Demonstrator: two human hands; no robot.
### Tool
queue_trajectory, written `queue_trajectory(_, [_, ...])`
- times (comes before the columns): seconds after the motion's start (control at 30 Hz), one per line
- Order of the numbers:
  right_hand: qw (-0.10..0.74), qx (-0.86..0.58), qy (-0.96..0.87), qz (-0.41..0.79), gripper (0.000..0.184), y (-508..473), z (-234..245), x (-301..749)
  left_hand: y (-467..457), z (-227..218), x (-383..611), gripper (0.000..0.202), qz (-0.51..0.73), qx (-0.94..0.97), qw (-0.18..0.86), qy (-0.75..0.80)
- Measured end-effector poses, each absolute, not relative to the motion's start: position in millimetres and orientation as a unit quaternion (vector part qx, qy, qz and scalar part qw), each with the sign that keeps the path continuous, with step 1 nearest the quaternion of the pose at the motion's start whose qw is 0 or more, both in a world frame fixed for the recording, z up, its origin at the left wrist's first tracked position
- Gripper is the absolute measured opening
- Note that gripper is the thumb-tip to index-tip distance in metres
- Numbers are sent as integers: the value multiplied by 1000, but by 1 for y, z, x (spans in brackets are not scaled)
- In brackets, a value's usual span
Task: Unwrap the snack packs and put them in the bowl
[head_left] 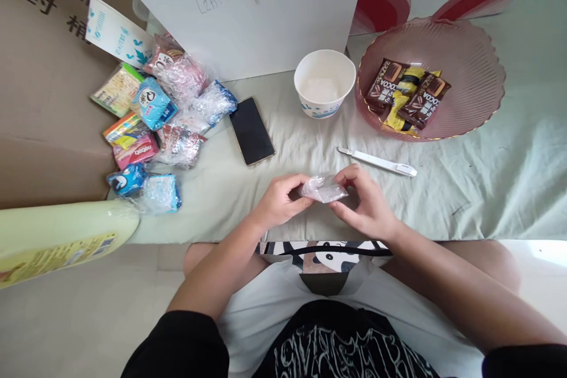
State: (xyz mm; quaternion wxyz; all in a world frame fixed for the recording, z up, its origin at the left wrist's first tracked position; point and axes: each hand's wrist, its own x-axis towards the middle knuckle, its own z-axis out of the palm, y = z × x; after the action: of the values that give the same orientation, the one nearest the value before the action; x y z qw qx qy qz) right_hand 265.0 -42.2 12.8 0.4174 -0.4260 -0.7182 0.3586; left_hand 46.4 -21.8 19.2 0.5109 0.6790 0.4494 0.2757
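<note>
Both my hands meet over the pale green cloth near its front edge. My left hand (pixel 279 199) pinches one end of a small clear plastic snack packet (pixel 323 188). The other end is gripped by my right hand (pixel 365 204), fingers curled round it. The packet lies crumpled and level between them. Just beyond my right hand lies a white pen-like cutter (pixel 377 161) on the cloth.
A white paper bowl (pixel 325 84) stands behind, next to a pink ribbed plate (pixel 469 71) holding cocoa snack bars (pixel 407 97). A black phone (pixel 251 130) lies left of centre. Several snack packets (pixel 155 124) are piled at the left by a cardboard box (pixel 39 130).
</note>
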Motion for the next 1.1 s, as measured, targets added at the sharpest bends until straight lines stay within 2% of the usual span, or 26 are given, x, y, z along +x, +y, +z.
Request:
queue_trajectory(0.17, [417, -383, -785, 252, 24, -44, 13, 262, -23, 19, 48, 19, 267, 704, 452, 478])
queue_trajectory(0.33, [366, -385, -814, 235, 30, -46, 10, 260, -25, 16, 49, 14, 271, 776, 336, 459])
queue_trajectory(0.5, [350, -427, -813, 186, 39, -48, 6, 256, -29, 11, 51, 21, 293, 820, 265, 413])
queue_trajectory(0.57, [343, -440, -814, 159, 35, -49, 5, 255, -31, 11, 52, 23, 285, 824, 254, 419])
queue_trajectory(0.7, [358, -419, -818, 166, 33, -46, 6, 256, -32, 14, 54, 25, 273, 830, 269, 405])
queue_trajectory(0.8, [400, -369, -803, 242, 34, -44, 9, 258, -31, 15, 53, 5, 240, 844, 290, 381])
queue_trajectory(0.9, [430, -351, -764, 329, 29, -44, 12, 260, -30, 17, 53, 31, 229, 838, 330, 370])
queue_trajectory(1.03, [452, -402, -691, 395, 11, -45, 13, 264, -30, 25, 52, 33, 243, 774, 421, 406])
queue_trajectory(1.1, [453, -427, -679, 390, 25, -44, 12, 266, -30, 29, 52, 33, 236, 735, 468, 429])
